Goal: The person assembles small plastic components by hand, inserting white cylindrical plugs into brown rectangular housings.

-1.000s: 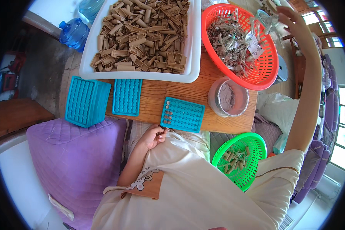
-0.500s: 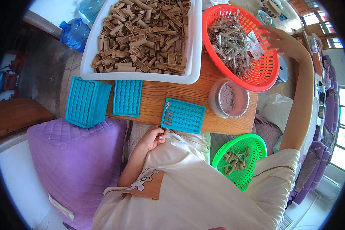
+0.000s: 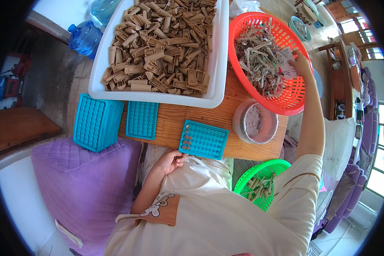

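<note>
My right hand (image 3: 301, 64) reaches over the red plastic basket (image 3: 239, 70), its fingers closed at the edge of a white paper slip (image 3: 287, 68). The slip lies against a heap of clear, narrow plastic-looking pieces (image 3: 260, 55) in that basket. My left hand (image 3: 170, 161) is beside the near left corner of a teal tray (image 3: 207, 138) with rows of round hollows. Its fingers are curled in, and what they pinch, if anything, is too small to name. Several small round brownish pieces (image 3: 186, 137) sit in the tray's left hollows.
A large white tub (image 3: 215, 96) of brown half-tube pieces stands at the back. Teal trays (image 3: 96, 123) are stacked at left, with another teal tray (image 3: 141, 119) beside them. Right of my tray stands a round container (image 3: 239, 121); below it, a green basket (image 3: 243, 179) holds brown tubes.
My right hand has come down and inward from the red basket's far right side, and its spread fingers have closed at the paper slip. The left hand stays by the tray corner.
</note>
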